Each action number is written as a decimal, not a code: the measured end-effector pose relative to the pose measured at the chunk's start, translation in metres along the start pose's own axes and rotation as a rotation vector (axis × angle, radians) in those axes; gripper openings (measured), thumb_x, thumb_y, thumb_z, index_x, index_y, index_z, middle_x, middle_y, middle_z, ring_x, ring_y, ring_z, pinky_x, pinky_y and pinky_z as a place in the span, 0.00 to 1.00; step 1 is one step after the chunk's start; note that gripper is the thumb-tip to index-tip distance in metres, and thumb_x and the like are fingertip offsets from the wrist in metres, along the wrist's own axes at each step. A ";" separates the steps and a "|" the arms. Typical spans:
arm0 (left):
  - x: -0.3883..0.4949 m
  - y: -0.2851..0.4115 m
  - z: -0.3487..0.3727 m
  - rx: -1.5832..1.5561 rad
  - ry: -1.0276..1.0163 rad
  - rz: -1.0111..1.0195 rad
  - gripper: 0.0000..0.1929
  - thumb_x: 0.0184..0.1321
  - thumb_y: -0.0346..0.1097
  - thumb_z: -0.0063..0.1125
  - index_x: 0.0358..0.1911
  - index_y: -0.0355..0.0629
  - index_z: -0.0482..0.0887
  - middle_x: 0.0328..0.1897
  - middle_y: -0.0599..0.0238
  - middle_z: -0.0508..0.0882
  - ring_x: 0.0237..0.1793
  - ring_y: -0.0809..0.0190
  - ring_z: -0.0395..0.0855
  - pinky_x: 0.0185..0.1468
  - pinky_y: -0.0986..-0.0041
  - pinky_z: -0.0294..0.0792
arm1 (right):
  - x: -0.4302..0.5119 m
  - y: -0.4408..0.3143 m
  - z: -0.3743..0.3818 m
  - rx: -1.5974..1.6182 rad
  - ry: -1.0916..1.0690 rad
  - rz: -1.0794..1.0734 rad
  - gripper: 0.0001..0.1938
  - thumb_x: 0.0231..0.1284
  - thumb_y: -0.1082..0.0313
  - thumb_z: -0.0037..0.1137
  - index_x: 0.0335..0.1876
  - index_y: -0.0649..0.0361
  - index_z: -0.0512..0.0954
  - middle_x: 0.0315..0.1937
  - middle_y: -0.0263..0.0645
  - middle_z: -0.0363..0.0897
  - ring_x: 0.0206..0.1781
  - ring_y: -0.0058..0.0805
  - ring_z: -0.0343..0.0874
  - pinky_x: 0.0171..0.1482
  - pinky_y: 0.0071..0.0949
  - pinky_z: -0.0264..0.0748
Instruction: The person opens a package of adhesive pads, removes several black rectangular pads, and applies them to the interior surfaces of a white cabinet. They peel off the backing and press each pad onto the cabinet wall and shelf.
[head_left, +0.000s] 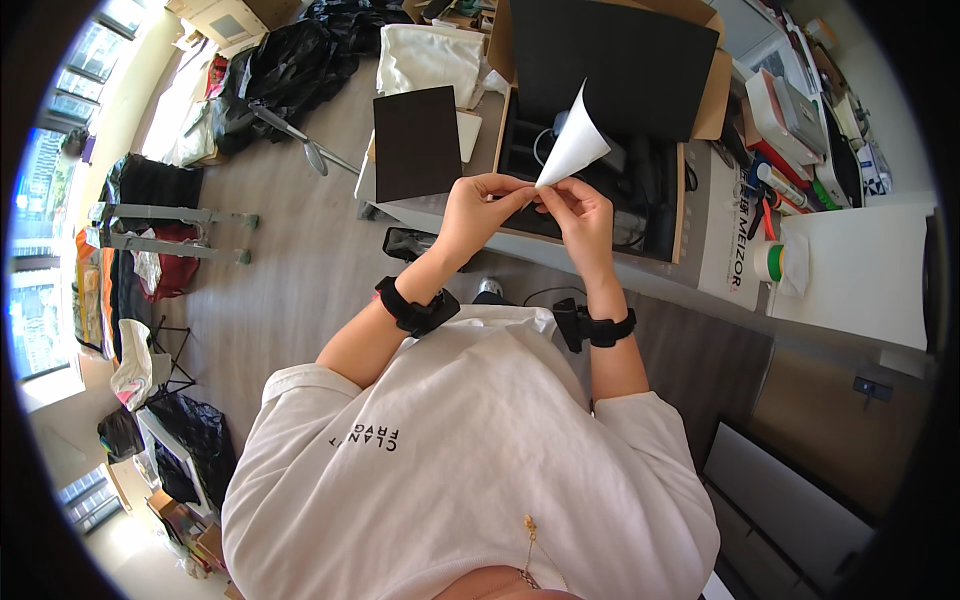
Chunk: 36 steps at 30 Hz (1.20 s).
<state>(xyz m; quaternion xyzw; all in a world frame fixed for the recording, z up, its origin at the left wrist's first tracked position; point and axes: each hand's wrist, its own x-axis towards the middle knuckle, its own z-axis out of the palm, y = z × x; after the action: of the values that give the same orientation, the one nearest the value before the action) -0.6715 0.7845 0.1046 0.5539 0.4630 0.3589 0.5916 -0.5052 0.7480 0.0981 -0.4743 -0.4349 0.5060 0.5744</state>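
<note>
A white sheet of paper (574, 144), curled into a cone-like shape, rises from the fingertips of both hands. My left hand (480, 210) pinches its narrow lower tip between thumb and index finger. Close against it, my right hand (585, 217) grips the same tip from the other side. Behind the paper stands an open cardboard box (681, 202) with a black compartmented insert, dark devices and cables inside; the paper and hands hide part of it. A large black panel (611, 64) leans at the box's far side.
Left of the box, a black rectangular sheet (416, 144) lies over pale flat items near a folded white cloth (429, 60). Tape rolls (768, 261), pliers and a white tube (780, 181) sit at the right. A grey metal-legged stand (172, 225) and black plastic bags (300, 67) are on the left.
</note>
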 end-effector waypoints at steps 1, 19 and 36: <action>-0.001 0.001 0.000 -0.003 0.001 0.005 0.09 0.63 0.33 0.67 0.41 0.34 0.90 0.32 0.70 0.89 0.35 0.77 0.82 0.38 0.83 0.73 | 0.000 -0.001 -0.001 -0.023 -0.006 0.000 0.08 0.67 0.70 0.62 0.43 0.68 0.83 0.37 0.36 0.86 0.40 0.19 0.84 0.45 0.19 0.79; 0.000 -0.034 -0.017 -0.309 0.240 -0.114 0.09 0.69 0.37 0.57 0.39 0.39 0.81 0.38 0.68 0.84 0.40 0.71 0.82 0.41 0.75 0.78 | 0.017 0.035 -0.038 -0.001 0.174 0.397 0.10 0.68 0.64 0.57 0.38 0.65 0.81 0.34 0.39 0.85 0.34 0.22 0.84 0.32 0.20 0.79; 0.030 -0.059 -0.132 -0.336 0.227 -0.117 0.06 0.70 0.37 0.53 0.40 0.44 0.78 0.40 0.72 0.83 0.42 0.74 0.79 0.40 0.81 0.71 | 0.070 0.027 0.165 -1.151 0.005 -0.557 0.04 0.52 0.72 0.67 0.32 0.59 0.82 0.30 0.37 0.78 0.36 0.39 0.80 0.38 0.35 0.76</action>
<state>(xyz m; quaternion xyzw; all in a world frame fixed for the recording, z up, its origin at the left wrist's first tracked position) -0.7918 0.8479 0.0478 0.3755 0.4916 0.4561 0.6398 -0.6633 0.8363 0.1013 -0.5773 -0.7426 0.0223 0.3387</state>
